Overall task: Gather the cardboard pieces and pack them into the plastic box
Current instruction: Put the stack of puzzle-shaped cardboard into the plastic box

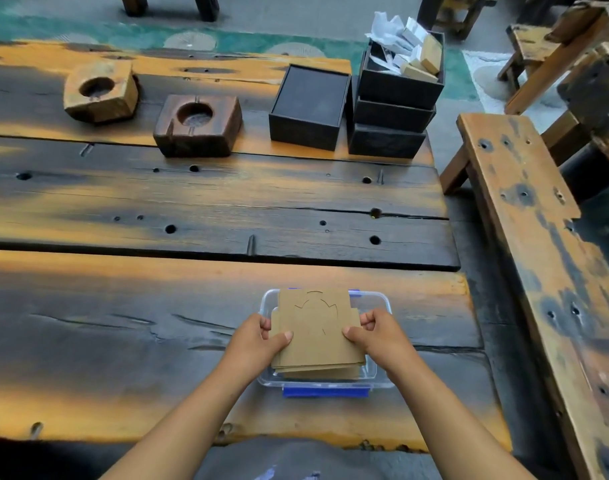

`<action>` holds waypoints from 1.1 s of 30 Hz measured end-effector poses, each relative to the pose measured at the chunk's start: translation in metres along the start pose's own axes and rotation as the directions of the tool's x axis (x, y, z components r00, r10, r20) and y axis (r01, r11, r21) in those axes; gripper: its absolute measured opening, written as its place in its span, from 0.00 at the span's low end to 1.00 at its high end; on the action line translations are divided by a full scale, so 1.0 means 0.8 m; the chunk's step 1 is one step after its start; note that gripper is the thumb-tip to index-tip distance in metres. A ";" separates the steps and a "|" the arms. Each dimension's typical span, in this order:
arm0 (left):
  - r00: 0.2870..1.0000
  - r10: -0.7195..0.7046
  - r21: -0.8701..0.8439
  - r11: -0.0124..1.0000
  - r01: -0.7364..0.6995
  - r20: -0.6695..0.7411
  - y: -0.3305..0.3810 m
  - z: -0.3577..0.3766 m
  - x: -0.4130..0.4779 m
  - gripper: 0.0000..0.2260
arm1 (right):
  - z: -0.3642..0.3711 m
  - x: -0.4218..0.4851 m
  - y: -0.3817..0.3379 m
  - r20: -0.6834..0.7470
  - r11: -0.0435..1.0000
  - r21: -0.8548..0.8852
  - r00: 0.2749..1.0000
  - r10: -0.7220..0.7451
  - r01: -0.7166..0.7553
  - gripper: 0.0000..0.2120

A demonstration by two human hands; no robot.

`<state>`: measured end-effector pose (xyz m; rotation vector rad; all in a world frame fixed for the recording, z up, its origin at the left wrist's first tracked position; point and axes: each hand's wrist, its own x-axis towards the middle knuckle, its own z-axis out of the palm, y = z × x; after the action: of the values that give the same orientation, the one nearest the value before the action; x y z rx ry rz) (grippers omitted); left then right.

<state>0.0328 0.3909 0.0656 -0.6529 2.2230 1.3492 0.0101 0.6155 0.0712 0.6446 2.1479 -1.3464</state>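
A stack of flat brown cardboard pieces [317,330] sits over a clear plastic box [379,379] with blue clips, near the table's front edge. The top piece has curved cut lines. My left hand [265,337] grips the stack's left edge, thumb on top. The stack's right edge is held by my right hand [372,332] the same way. The stack's far end rests across the box's back rim, while its near end lies lower inside the box. Most of the box's interior is hidden by the cardboard.
The dark and orange plank table [192,202] carries two wooden blocks with round hollows [100,90] [197,124] at the back. A black box [308,107] and a stack of black boxes [395,98] holding paper scraps stand at the back right. A wooden bench [538,254] runs along the right.
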 end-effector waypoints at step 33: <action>0.942 -0.239 0.439 0.891 0.116 0.235 0.010 0.038 0.024 0.15 | 0.024 0.041 0.040 0.035 0.894 -0.409 0.976 0.215 -0.182 0.15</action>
<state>0.0173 0.4188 0.0470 -0.4579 2.0623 0.7754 0.0092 0.6144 0.0211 0.6092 2.1382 -0.7719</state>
